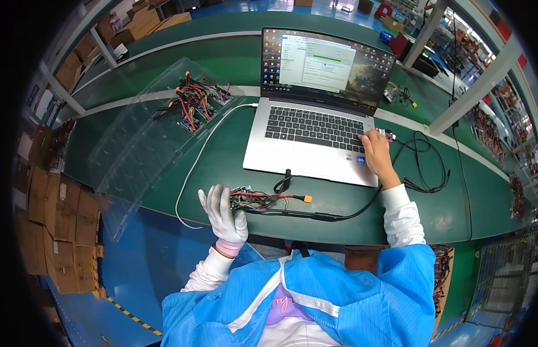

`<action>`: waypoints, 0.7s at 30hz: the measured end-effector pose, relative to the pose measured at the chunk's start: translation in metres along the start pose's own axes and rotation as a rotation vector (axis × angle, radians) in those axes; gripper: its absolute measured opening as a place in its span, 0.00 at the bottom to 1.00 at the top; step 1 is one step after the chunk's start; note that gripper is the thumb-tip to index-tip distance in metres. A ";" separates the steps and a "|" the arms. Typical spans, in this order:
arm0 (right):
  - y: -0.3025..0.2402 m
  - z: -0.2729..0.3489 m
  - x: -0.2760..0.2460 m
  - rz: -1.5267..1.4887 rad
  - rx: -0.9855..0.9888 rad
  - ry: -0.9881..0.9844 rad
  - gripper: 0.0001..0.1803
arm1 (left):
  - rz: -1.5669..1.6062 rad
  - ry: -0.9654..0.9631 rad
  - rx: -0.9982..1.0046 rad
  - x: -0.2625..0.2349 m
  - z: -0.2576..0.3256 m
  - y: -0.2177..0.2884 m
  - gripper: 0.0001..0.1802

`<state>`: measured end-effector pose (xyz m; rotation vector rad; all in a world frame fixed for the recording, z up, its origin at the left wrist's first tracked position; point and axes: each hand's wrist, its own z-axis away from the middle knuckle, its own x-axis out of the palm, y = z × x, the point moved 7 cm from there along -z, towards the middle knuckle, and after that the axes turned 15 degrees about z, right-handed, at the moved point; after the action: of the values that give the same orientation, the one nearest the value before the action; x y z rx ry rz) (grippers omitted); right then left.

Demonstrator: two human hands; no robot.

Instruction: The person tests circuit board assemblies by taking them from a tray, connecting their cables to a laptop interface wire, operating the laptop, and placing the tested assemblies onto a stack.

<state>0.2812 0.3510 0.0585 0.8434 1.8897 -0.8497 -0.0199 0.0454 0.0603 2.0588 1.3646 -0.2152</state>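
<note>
My left hand (224,213), in a white glove, rests with fingers spread at the green bench's front edge, right beside a small circuit board with red and black wires and a yellow connector (263,200). It holds nothing. My bare right hand (378,151) lies on the right side of an open silver laptop (312,136), fingers closed near a small plug-in board (387,134) at the laptop's right edge. Whether the fingers grip that board is unclear.
A clear plastic tray (136,144) leans at the left, holding several wired boards (194,104). A white cable (196,162) and black cables (422,168) run from the laptop. Cardboard boxes (55,214) stack at the far left. Metal frame posts (471,92) stand at the right.
</note>
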 end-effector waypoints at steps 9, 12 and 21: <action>-0.088 0.055 -0.050 -0.359 -0.131 -0.208 0.14 | 0.057 0.043 -0.025 -0.014 -0.008 0.005 0.33; -0.111 0.084 -0.051 -0.297 -0.257 -0.402 0.17 | 0.126 0.037 0.006 -0.020 -0.025 0.025 0.34; -0.124 0.126 -0.018 -0.112 -0.423 -0.489 0.17 | 0.213 -0.500 0.245 0.052 -0.051 0.091 0.30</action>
<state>0.2416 0.1775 0.0535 0.2417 1.6003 -0.6166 0.0720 0.0926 0.1145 2.1323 0.8405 -0.7774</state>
